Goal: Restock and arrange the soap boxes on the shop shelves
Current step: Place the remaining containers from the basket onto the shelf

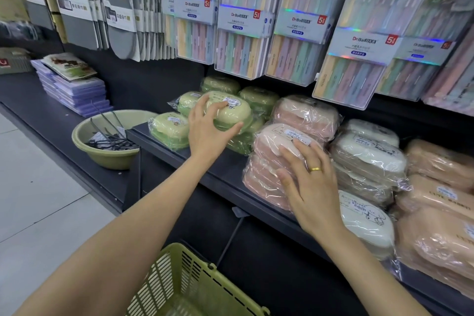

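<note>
Green soap box lengthwise left-right

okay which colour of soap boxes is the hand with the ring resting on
The pink soap boxes. The right hand, with the gold ring, lies flat on that stack, between the green ones held by the left hand and the white stack.

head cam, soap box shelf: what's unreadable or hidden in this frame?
- Green basket, head view: cut off by the bottom edge; contents unseen.
- Pink soap box stack: front partly covered by the right hand.
- Green soap box: near side hidden by the left hand, whose fingers curl round it.
- Box labels: print too small, wrap glare.
- Peach soap boxes: cut off by the right edge.
- Basin: dark items inside unclear.
</note>
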